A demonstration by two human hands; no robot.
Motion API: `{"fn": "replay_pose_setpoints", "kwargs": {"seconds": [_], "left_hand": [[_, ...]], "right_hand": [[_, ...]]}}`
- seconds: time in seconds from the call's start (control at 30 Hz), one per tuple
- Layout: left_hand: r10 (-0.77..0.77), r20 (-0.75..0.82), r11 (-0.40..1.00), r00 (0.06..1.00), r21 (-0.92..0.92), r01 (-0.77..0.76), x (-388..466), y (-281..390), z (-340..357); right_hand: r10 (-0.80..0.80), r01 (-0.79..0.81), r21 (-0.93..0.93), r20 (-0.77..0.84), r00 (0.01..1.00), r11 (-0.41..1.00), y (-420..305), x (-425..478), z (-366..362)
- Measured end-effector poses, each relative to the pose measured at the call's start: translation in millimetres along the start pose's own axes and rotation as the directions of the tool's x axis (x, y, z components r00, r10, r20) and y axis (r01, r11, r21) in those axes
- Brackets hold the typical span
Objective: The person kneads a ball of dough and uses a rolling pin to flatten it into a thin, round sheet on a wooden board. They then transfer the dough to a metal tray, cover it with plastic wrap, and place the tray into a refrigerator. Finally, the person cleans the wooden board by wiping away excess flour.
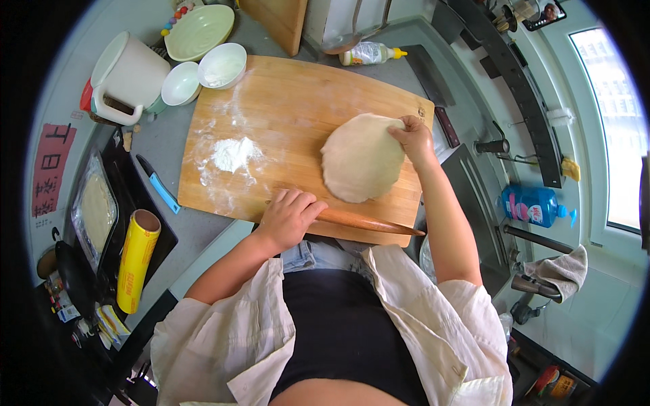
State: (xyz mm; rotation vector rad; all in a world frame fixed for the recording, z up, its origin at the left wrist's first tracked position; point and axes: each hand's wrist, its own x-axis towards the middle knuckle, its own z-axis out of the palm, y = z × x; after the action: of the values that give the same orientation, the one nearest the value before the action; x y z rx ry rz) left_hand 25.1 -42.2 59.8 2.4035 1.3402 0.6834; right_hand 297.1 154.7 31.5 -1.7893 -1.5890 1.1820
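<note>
A flat, roughly round sheet of dough lies on the right half of a wooden board. My right hand pinches its upper right edge between thumb and fingers. Along the board's near edge rests a tapered wooden rolling pin. Over the pin's left end my left hand is closed, hiding that end. To the left on the board sits a small heap of white flour, with dusting spread around it.
A small knife with a blue handle lies left of the board. Past the far left corner stand white bowls and a pitcher. A cleaver and a squeeze bottle lie beyond the board. A yellow film roll is at left.
</note>
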Motion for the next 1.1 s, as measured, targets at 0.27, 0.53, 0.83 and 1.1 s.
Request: {"fn": "replay_pose_setpoints", "kwargs": {"seconds": [0.27, 0.53, 0.83, 1.1], "left_hand": [[-0.082, 0.0, 0.996, 0.997, -0.045, 0.082, 1.8, -4.0, 12.0], [-0.116, 0.001, 0.993, 0.993, -0.003, 0.116, 14.1, -13.8, 18.3], [-0.461, -0.164, 0.832, 0.872, 0.261, 0.489, 19.1, -9.6, 42.8], [-0.492, -0.178, 0.743, 0.852, 0.424, 0.518, 100.4, -83.5, 27.7]], "right_hand": [[0.288, -0.29, 0.012, 0.071, 0.955, 0.957, 19.4, -26.7, -23.2], [0.217, -0.243, -0.453, -0.109, 0.97, 0.858, 5.9, -117.3, -28.5], [-0.59, 0.508, -0.669, 0.128, 0.797, 0.542, 6.0, -78.0, 36.2], [-0.663, 0.525, -0.68, 0.076, 0.745, 0.511, -24.9, 26.0, 56.5]]}}
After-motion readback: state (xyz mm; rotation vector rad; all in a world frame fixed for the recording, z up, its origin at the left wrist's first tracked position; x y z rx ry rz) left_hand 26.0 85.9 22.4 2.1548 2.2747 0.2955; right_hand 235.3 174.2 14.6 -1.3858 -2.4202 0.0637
